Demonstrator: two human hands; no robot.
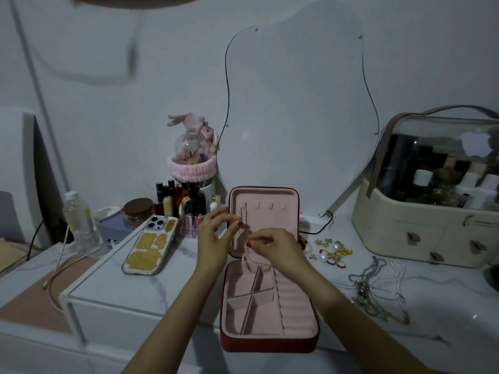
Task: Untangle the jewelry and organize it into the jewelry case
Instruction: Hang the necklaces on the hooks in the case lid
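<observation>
My jewelry case [270,306] lies open on the marble bench [167,282] right in front of me, its red shell around a pink lining, the lid standing upright against the foot of the wavy mirror [294,103]. The lower half is split into small compartments on the left and a row of ring rolls on the right, and these look bare apart from where the chain falls. I am working a thin gold necklace [252,261] in front of the lid: my left hand [216,236] is raised near the row of little hooks, thumb and forefinger pinched together on what seems to be the top of the chain, though it is too fine for me to be sure. My right hand [275,247] sits just lower, fingers curled, pinching the chain, which hangs down and drapes over the back edge of the lower tray. To my right on the bench lies a small heap of earrings and rings [333,252], some with pearls, and nearer me a tangle of silver chains and a pearl strand [378,287], well apart from the case. A phone [151,245] in a clear case lies face down to the left, near a cluster of makeup bottles [183,201]. A cream cosmetics box [429,211] with a clear lid stands at the far right.
</observation>
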